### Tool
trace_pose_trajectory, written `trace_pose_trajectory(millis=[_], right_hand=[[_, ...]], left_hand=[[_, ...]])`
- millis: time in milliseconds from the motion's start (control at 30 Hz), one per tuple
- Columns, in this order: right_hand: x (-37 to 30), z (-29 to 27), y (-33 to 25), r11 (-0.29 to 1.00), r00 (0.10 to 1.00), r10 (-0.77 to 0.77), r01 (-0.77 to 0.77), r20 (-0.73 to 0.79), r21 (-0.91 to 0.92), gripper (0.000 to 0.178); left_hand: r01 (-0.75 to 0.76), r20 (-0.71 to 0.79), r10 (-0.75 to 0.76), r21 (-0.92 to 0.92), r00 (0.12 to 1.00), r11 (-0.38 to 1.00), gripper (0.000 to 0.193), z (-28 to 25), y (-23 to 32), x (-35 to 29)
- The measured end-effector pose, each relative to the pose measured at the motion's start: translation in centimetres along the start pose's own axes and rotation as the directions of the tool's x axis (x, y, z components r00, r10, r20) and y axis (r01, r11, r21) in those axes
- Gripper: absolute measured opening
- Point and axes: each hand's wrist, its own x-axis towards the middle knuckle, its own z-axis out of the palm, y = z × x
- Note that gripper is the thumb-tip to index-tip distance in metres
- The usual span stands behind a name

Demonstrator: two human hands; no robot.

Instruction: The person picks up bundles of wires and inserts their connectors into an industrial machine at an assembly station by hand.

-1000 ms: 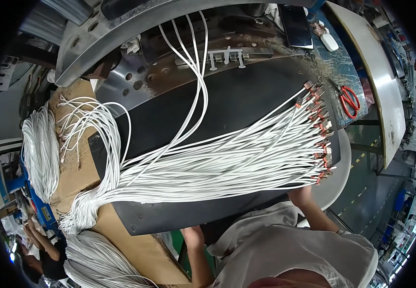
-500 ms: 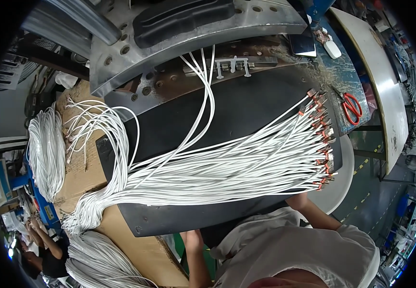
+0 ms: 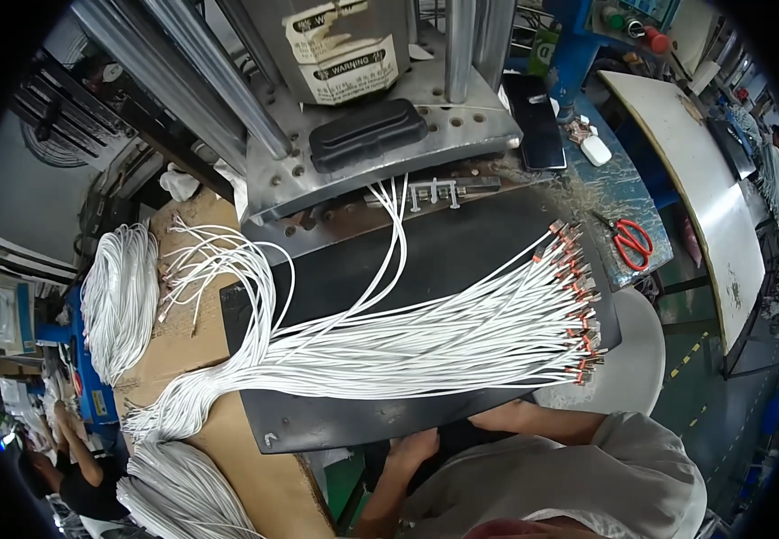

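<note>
My left hand [image 3: 418, 446] is low beside the near edge of a black board [image 3: 318, 431]. My right hand [image 3: 500, 416] is at that edge too, its fingers hidden. The left fingers look curled, but too little of them shows to tell whether they hold anything. Across the board lies a broad bundle of white cables [image 3: 425, 355], with metal connectors [image 3: 580, 310] and orange-red bits at its right end. A few cables [image 3: 397, 238] run up under the steel press plate [image 3: 273, 193]. A grey branched plastic piece [image 3: 434, 194] sits at the metal block beside them.
Red-handled cutters [image 3: 630, 244], a black phone [image 3: 535, 126] and a small white case [image 3: 596, 150] lie on the blue bench. Coiled white cables [image 3: 120, 301] rest on cardboard [image 3: 214, 427] at left. A round pale stool [image 3: 641, 346] stands right; another person [image 3: 84, 481] works far left.
The view has tilted up, showing more of the press. Both hands have shifted along the board's near edge: the left rightward, the right leftward, closer together. The cables lie as before.
</note>
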Motion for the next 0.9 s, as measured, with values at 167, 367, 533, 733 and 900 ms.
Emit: trace_pose_trajectory(millis=[167,367,533,733,900], right_hand=[[-1.7,12.8,6.4,0.65,0.865,-0.428,0.495,0.261,-0.576,0.029],[1.2,-1.8,-4.7,0.978,0.65,0.198,-0.086,0.733,-0.188,0.04],[0.0,-1.6,-1.2,0.995,0.99,0.099,-0.1,0.104,0.008,0.026],[-0.1,-2.1,-0.9,0.887,0.973,0.196,-0.124,-0.121,0.445,0.027],[2.6,-0.8,-3.4,0.897,0.971,0.231,-0.239,0.065,0.373,0.036]], left_hand=[[-0.114,0.328,0.085,0.069,0.941,0.991,0.034,0.4,0.4,-3.1],[-0.037,-0.331,0.107,0.209,0.938,0.977,0.036,-1.4,3.7,-2.7],[0.21,-0.287,-0.226,-0.087,0.931,0.974,0.039,-0.8,1.3,0.0],[0.201,-0.218,-0.239,-0.183,0.946,0.962,0.041,-0.2,0.5,0.7],[0.145,-0.301,-0.105,0.114,0.948,0.983,0.041,-1.7,1.8,-1.6]])
